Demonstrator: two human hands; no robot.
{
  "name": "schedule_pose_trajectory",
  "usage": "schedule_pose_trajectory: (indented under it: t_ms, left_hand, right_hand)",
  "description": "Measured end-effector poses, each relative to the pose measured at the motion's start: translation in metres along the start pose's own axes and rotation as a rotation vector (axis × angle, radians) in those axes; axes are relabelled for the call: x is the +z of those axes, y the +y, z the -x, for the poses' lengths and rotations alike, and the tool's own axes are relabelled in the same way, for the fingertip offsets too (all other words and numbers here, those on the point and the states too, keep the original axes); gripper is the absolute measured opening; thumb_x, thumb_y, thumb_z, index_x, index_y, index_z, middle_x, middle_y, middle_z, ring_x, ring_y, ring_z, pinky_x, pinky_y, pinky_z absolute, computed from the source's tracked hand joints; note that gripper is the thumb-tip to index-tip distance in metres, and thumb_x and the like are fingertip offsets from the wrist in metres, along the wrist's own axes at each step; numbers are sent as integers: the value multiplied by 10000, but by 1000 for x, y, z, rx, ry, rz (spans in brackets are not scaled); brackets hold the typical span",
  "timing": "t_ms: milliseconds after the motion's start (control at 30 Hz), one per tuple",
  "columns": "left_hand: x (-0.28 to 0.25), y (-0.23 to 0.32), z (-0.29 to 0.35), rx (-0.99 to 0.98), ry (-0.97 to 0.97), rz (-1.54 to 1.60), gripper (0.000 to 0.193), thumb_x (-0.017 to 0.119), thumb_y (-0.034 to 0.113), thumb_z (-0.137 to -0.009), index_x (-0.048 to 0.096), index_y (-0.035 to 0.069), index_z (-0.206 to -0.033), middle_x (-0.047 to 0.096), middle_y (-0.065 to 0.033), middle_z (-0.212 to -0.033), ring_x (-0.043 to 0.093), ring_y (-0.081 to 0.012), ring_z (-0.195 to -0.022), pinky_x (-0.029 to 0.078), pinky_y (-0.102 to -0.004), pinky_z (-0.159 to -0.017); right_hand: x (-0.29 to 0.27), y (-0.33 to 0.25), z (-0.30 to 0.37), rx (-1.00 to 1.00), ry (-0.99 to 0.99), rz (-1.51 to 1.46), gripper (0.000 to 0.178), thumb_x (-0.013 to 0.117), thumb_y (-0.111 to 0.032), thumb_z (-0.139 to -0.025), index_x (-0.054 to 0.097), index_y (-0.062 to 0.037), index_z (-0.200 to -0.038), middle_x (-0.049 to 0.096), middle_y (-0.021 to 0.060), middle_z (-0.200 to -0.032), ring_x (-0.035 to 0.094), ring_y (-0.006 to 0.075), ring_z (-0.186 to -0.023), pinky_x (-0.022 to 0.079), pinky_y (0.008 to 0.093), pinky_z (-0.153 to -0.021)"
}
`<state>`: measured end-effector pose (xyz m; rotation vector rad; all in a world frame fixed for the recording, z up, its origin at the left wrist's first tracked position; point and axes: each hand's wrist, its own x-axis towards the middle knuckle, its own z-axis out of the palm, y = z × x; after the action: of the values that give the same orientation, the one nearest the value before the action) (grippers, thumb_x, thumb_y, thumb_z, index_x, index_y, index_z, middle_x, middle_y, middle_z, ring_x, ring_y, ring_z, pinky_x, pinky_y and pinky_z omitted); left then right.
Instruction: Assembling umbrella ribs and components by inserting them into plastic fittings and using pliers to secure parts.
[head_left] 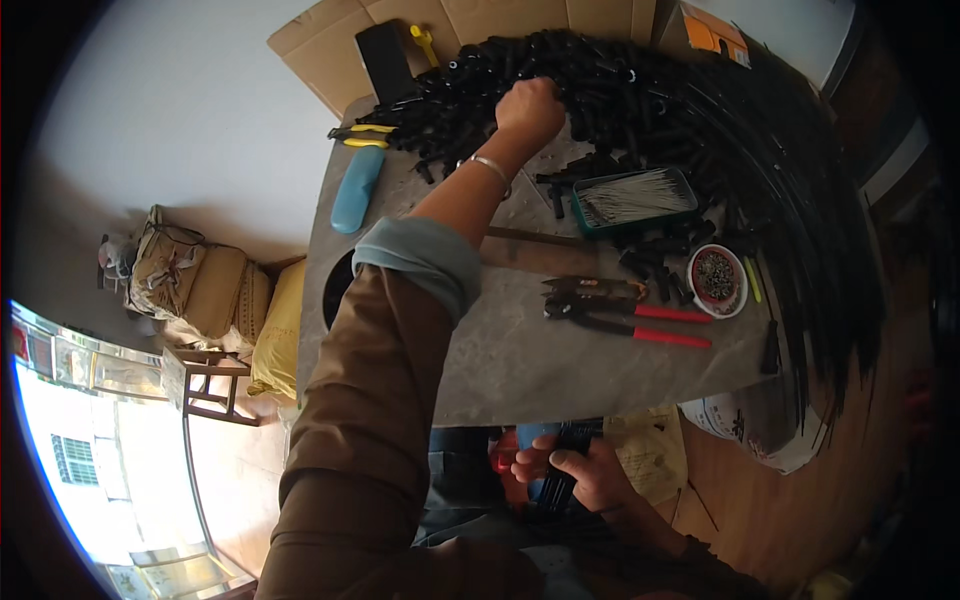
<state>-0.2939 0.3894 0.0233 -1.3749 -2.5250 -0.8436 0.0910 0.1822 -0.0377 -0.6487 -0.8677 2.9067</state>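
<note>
Two bare hands, working far apart. Landmark: green tray of thin pale pins. Left hand: beyond the tray and to its left, knuckles up, fingers curled down at a heap of short black tubular pieces. Fingertips hidden; cannot tell whether pinching a piece or only touching. Right hand: well nearer the body than the tray, lower than the tabletop, wrapped round a black bundle, thumb across the front, fingertips showing at the left side.

Handling, by judgement: pieces likely light, fairly stiff, smooth enough to slide or roll, hard to break. Best taken singly at mid-length, from the loose fringe left of the tray. Bundle probably springy, prone to fanning out; best held round the middle.

Edges: near rim of the table between tray and right hand, a lip to clear on any lift. Long black strands crowding the space right of the tray. Red-handled cutters on the tray's near side, white bowl to its near right, easy to knock. Most room for moving: grey tabletop to the tray's near left.
</note>
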Motion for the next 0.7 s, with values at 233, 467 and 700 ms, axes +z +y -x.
schedule_pose_trajectory:
  t_ms: [233,467,700]
  left_hand:
    - [12,-5,-30,-138,-111,-237,288,576,166,-817,661,15,-1047,677,-208,-1008,671,-332,-953,559,-392,-765]
    - [-65,-32,22,-272,-389,1297,415,644,254,-840,524,-4,-1142,619,-147,-932,659,-242,-821,546,-385,-610]
    - [-77,-6,78,-189,-539,541,507,651,279,-855,494,72,-1290,538,-6,-793,475,-79,-598,385,-224,-477]
  right_hand:
    - [-20,-8,-7,79,-41,-16,237,452,-24,-943,544,-7,-1161,659,171,-1088,657,299,-996,520,371,-786]
    - [-25,-6,-4,104,-75,-33,249,457,-34,-942,552,-9,-1171,672,161,-1064,667,289,-988,503,350,-796]
    - [-17,3,1,9,-147,-11,258,462,-50,-945,550,-5,-1184,674,160,-1064,668,277,-988,500,339,-798]
